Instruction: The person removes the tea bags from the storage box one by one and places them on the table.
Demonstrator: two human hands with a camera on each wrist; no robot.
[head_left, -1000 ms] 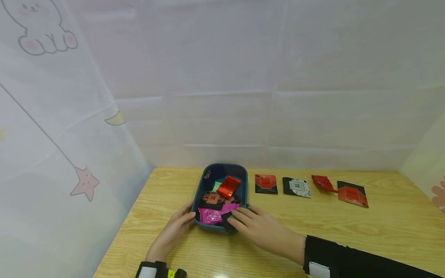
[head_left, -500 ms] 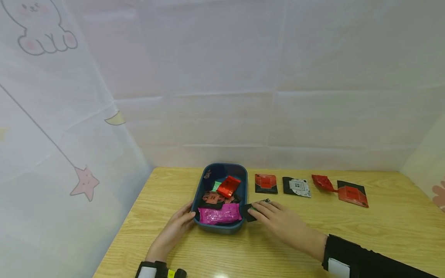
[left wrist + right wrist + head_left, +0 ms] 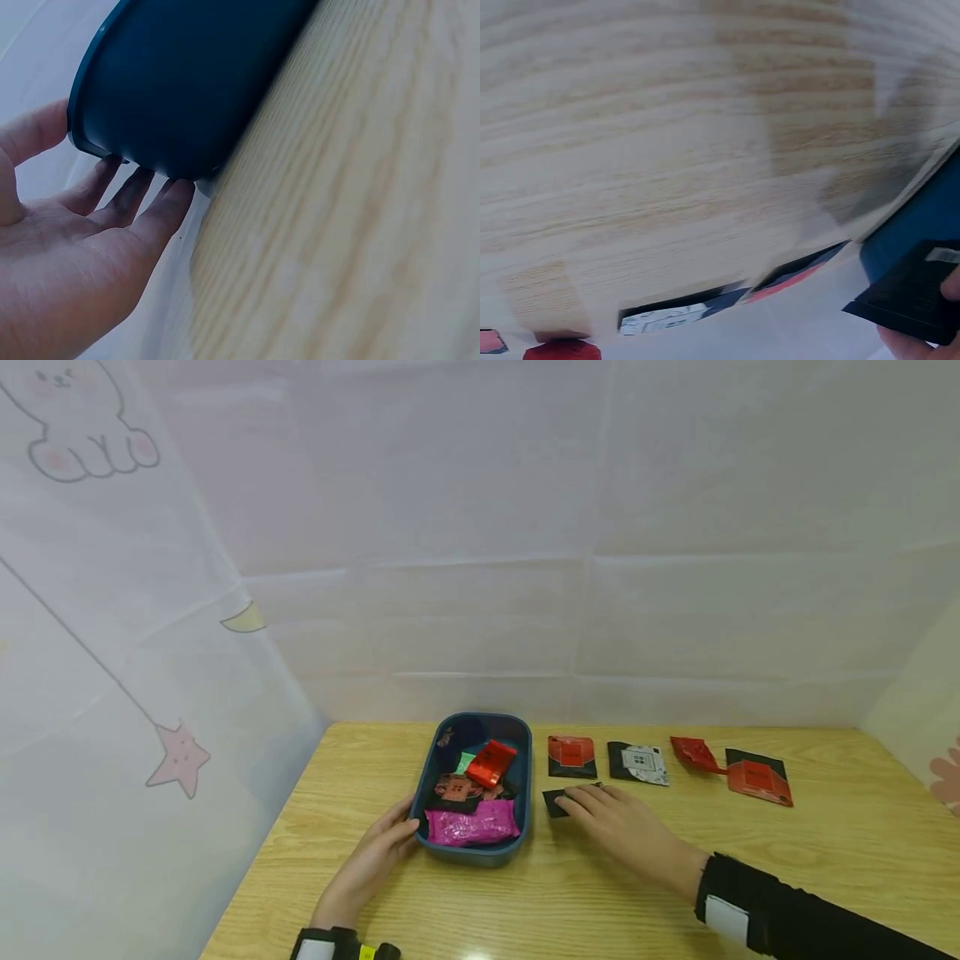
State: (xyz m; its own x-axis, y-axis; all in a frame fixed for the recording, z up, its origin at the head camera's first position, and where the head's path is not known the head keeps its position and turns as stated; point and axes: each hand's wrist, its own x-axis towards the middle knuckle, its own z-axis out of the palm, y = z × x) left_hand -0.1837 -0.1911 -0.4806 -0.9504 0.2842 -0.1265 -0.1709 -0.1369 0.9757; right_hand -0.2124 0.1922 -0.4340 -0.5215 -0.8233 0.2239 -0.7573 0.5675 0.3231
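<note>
Further right than a moment ago, the right hand (image 3: 626,833) has taken the black packet (image 3: 554,807) clear of the blue container (image 3: 476,858), seen from the head; a pink packet (image 3: 472,824) lies inside. At the left wrist, the left hand (image 3: 79,247) grips the container's end, thumb at its rim, fingertips against its wall. At the right wrist, the black packet sits pinched between thumb and fingers.

The container (image 3: 480,858) is dark blue, the long packet (image 3: 472,824) within it magenta, the foil packet (image 3: 491,763) bright red, the held sachet (image 3: 909,292) black with a pale strip. The table (image 3: 847,835) is yellow-tan with streaked grain. The backdrop (image 3: 480,627) is whitish, printed with a pink star (image 3: 178,762) and yellow moon (image 3: 244,620).
</note>
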